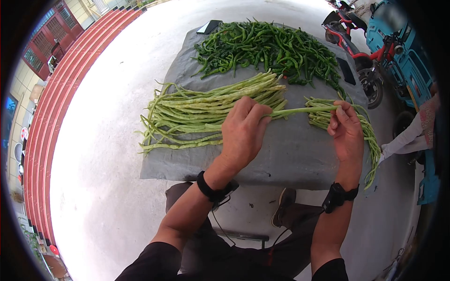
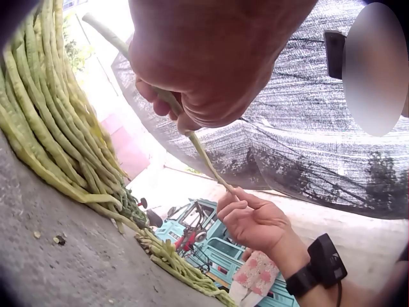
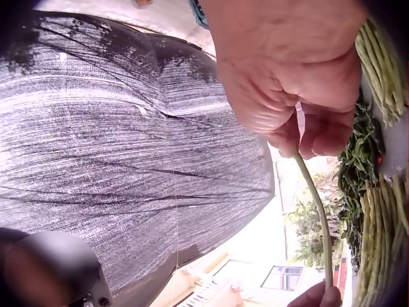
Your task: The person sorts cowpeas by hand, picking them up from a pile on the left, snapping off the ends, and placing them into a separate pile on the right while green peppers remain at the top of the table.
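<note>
A long green bean (image 1: 300, 111) stretches between both hands above the grey-covered table. My left hand (image 1: 244, 131) grips it with curled fingers, and its other end pokes out past that fist in the left wrist view. At the far end my right hand (image 1: 348, 129) pinches the bean between thumb and fingertips, also seen in the right wrist view. Beneath and left of the left hand lies a large bundle of long beans (image 1: 197, 110). A smaller bundle of long beans (image 1: 370, 140) lies by the right hand, its ends hanging over the table edge.
Green chili peppers (image 1: 267, 49) are heaped across the back of the grey table cover (image 1: 197, 166). Dark phones lie at the right edge (image 1: 346, 70) and back left corner. Red steps (image 1: 70, 79) run along the left. A blue three-wheeler (image 1: 412, 61) and a seated person's legs (image 1: 408, 136) are at right.
</note>
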`<state>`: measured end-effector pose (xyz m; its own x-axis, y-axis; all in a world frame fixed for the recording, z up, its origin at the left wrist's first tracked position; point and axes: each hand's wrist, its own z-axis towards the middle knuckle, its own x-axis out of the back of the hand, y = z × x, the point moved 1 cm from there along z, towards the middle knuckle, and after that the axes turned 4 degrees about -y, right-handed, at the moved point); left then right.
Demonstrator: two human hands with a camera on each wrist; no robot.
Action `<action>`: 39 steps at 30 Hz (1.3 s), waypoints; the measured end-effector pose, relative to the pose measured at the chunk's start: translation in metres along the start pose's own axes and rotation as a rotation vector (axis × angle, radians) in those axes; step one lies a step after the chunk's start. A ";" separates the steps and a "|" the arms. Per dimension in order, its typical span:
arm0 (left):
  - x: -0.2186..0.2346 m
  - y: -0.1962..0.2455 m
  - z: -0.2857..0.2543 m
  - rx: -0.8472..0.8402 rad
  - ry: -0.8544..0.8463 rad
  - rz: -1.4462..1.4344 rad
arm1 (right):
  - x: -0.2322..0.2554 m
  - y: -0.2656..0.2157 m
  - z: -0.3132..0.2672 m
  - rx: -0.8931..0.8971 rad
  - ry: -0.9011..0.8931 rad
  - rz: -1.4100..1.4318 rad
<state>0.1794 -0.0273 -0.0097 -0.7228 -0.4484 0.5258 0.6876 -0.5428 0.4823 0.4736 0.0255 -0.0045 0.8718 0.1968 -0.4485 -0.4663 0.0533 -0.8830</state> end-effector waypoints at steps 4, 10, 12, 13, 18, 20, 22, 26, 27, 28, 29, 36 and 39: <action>0.000 -0.001 -0.001 -0.026 0.007 0.043 | 0.007 0.006 0.002 -0.062 0.037 -0.009; 0.004 -0.003 -0.002 -0.013 -0.047 0.040 | 0.013 0.015 0.005 -0.109 0.038 -0.028; 0.010 -0.007 -0.003 0.005 -0.093 0.035 | 0.012 0.021 0.007 -0.115 0.003 -0.021; 0.014 -0.008 -0.003 0.019 -0.125 0.037 | 0.010 0.023 0.008 -0.116 -0.013 -0.019; 0.041 -0.024 -0.003 0.070 -0.223 0.120 | -0.009 0.038 0.013 -0.129 -0.080 -0.030; 0.052 -0.030 -0.005 0.087 -0.232 0.149 | -0.021 0.045 0.014 -0.151 -0.096 -0.047; 0.059 -0.035 -0.008 0.106 -0.240 0.187 | -0.027 0.053 0.015 -0.166 -0.128 -0.071; 0.064 -0.045 -0.018 0.150 -0.275 0.272 | -0.035 0.062 0.018 -0.188 -0.118 -0.104; 0.062 -0.050 -0.022 0.162 -0.294 0.284 | -0.036 0.063 0.019 -0.188 -0.116 -0.105; 0.060 -0.054 -0.025 0.174 -0.313 0.296 | -0.035 0.063 0.020 -0.183 -0.108 -0.111; 0.057 -0.058 -0.029 0.173 -0.322 0.304 | -0.035 0.063 0.021 -0.177 -0.101 -0.118; 0.048 -0.066 -0.038 0.137 -0.403 0.389 | -0.026 0.050 0.024 -0.148 -0.027 -0.166; 0.044 -0.064 -0.038 0.145 -0.418 0.384 | -0.016 0.043 0.025 -0.128 0.011 -0.139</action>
<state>0.1012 -0.0389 -0.0438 -0.3514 -0.2601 0.8994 0.9187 -0.2808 0.2778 0.4361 0.0490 -0.0321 0.9286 0.1855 -0.3214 -0.3186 -0.0454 -0.9468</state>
